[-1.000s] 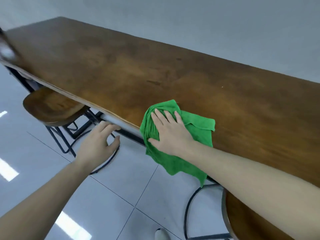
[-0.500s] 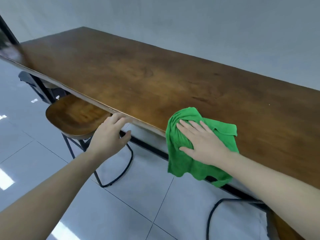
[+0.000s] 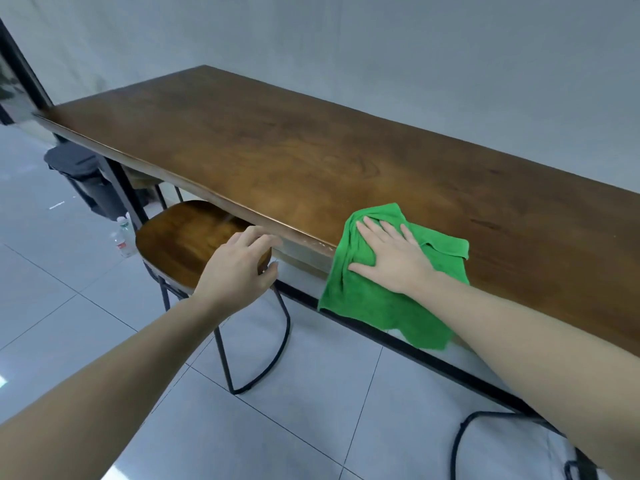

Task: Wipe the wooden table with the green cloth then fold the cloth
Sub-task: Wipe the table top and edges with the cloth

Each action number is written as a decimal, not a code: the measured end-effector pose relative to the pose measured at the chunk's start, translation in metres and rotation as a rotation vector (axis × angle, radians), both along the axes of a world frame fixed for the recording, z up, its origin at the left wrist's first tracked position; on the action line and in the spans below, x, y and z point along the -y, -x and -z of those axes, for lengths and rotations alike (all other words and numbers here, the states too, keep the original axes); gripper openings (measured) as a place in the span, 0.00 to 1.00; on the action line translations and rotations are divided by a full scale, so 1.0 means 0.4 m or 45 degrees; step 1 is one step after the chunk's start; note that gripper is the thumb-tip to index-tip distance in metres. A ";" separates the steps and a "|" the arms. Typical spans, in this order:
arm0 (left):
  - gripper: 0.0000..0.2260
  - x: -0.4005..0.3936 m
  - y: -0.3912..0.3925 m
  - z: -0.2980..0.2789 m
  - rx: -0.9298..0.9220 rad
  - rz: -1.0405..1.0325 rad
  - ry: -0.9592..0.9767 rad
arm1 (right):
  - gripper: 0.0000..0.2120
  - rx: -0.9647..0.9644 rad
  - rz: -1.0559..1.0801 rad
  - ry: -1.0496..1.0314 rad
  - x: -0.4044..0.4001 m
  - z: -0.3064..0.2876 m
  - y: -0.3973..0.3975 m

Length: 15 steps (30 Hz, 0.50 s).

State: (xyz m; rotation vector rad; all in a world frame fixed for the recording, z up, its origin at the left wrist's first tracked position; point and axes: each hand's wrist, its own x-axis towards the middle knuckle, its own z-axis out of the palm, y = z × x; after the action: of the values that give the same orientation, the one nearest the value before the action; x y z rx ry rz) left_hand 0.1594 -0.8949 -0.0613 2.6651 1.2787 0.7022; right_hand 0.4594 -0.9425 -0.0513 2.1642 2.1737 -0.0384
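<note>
We find the green cloth (image 3: 375, 299) lying crumpled on the near edge of the wooden table (image 3: 311, 161), its upper part flat on the top and its lower part hanging over the edge toward the floor; our right hand (image 3: 389, 259) presses it down with straight, spread fingers, palm flat, grasping nothing; our left hand (image 3: 239, 268) hovers just beside the table edge with fingers loosely curled and holding nothing, and we cannot tell whether its fingertips touch the wood. We judge the wiping step to be in hand, with the folding not yet begun; most of the long top stretches away to the left and far side. The next move, as we read it, calls for steady downward pressure while sliding the cloth along the surface, keeping the hanging part from dragging it off. Below stand a wooden stool (image 3: 180, 237), a dark bin (image 3: 86, 178) and a plastic bottle (image 3: 125, 237) on the tiled floor.
</note>
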 end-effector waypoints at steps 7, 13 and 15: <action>0.17 -0.105 0.094 0.022 -0.083 -0.019 0.020 | 0.44 -0.014 -0.009 -0.017 -0.169 0.009 0.177; 0.18 -0.241 0.186 0.010 -0.159 -0.110 0.065 | 0.43 -0.046 -0.116 -0.066 -0.349 0.017 0.326; 0.19 -0.300 0.228 0.004 -0.174 -0.146 0.085 | 0.43 -0.054 -0.160 -0.060 -0.412 0.019 0.378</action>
State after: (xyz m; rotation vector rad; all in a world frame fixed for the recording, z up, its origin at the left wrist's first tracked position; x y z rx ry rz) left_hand 0.0682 -0.7748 -0.0627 2.6436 1.4707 0.4867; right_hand 0.3083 -0.7777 -0.0590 2.0633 2.3529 -0.0267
